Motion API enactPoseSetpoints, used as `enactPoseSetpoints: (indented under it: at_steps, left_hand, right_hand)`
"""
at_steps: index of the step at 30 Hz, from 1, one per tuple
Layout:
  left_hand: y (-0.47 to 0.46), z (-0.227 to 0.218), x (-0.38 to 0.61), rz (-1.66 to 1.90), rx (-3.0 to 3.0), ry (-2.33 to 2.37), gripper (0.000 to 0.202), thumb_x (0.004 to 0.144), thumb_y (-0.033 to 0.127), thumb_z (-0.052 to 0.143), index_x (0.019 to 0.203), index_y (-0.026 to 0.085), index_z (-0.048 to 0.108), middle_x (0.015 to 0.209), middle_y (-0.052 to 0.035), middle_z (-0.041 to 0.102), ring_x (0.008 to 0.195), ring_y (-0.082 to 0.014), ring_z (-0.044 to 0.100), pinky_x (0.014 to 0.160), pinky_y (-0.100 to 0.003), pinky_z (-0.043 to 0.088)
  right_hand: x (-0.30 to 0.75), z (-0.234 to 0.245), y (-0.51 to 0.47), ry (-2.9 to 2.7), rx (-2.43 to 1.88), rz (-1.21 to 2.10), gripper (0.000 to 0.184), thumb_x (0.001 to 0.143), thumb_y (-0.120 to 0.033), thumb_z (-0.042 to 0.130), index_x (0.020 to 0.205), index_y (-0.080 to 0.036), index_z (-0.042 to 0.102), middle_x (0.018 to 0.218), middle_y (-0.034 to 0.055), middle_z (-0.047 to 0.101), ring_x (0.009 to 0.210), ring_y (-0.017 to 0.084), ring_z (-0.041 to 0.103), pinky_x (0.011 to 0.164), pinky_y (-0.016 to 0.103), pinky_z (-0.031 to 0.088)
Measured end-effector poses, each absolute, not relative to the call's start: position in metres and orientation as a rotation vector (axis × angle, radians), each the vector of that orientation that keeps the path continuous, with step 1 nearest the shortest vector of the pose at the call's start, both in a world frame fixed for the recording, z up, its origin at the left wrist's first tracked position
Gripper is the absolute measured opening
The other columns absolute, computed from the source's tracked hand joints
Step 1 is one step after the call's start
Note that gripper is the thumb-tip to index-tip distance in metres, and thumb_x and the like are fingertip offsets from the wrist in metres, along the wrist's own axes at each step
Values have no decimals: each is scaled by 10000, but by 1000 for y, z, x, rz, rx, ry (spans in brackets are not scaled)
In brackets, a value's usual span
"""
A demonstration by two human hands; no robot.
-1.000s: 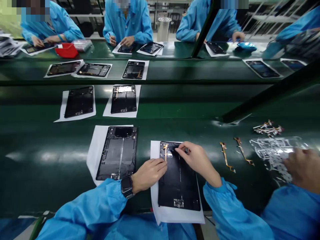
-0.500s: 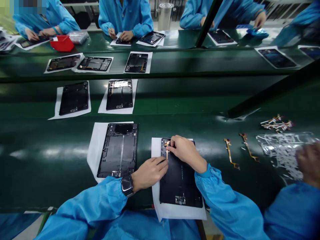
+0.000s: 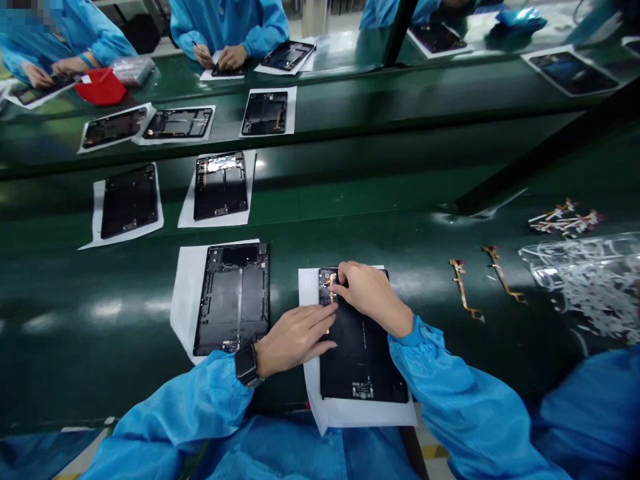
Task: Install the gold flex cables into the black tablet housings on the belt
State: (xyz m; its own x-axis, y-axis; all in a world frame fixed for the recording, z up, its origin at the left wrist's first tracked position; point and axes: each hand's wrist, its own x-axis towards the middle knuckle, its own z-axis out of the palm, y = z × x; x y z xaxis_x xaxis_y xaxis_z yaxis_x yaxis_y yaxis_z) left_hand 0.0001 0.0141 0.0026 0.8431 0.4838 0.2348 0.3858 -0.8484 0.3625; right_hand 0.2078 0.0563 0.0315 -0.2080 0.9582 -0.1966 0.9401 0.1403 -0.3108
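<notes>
The left hand has slid further onto the black tablet frame and lies flat and open, gripping nothing. The right hand has shifted to the frame's far-left corner, fingertips pinched on the orange flex strip, apparently seating it there. Spare strips lie beyond, to the right.

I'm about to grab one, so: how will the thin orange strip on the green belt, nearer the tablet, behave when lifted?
The orange strip is long, thin and kinked, so it will probably flop and bend. It looks very light, likely delicate. Flat on the glossy belt, it may slide rather than lift when pushed.
</notes>
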Motion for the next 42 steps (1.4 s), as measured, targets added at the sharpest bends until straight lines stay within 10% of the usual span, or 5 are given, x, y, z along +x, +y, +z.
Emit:
enactPoseSetpoints:
  at_steps: [7,18,26,31,42]
  left_hand:
    - [17,14,2,265,2752,597,254,968,267,513,1171,126,573,1388,-141,515,1158,-254,577,935,-402,530]
    - [16,20,-15,394,2574,596,323,970,250,490,1266,131,538,1469,-150,425,1366,-257,410,1099,-424,439]
    - [16,17,-24,413,2604,660,390,961,210,491,1337,113,464,1486,-164,393,1413,-262,334,1146,-437,386]
    - [20,23,-37,464,2563,816,353,984,269,468,1306,126,485,1439,-162,445,1371,-271,397,1112,-459,418]
    - [-6,5,-19,449,2518,879,752,887,394,644,1441,53,266,1499,-252,330,1456,-336,211,1180,-509,291]
  right_hand:
    - [232,61,25,-2141,-1489,1033,312,886,-45,378,972,-192,639,958,58,624,864,163,600,770,288,480]
    - [245,42,-23,-1380,-1618,1514,287,806,-462,692,787,-177,669,708,51,712,667,204,682,652,324,549]
    - [225,33,-28,-1343,-1570,1426,311,825,-473,677,840,-164,711,767,73,721,668,202,686,624,317,574]
    - [211,35,-33,-1956,-1498,929,190,946,-229,515,1024,-190,684,1014,79,695,889,200,680,767,324,571]
    - [175,41,-33,-2806,-1427,-24,267,816,43,436,911,-132,613,864,106,640,587,168,585,486,262,411]
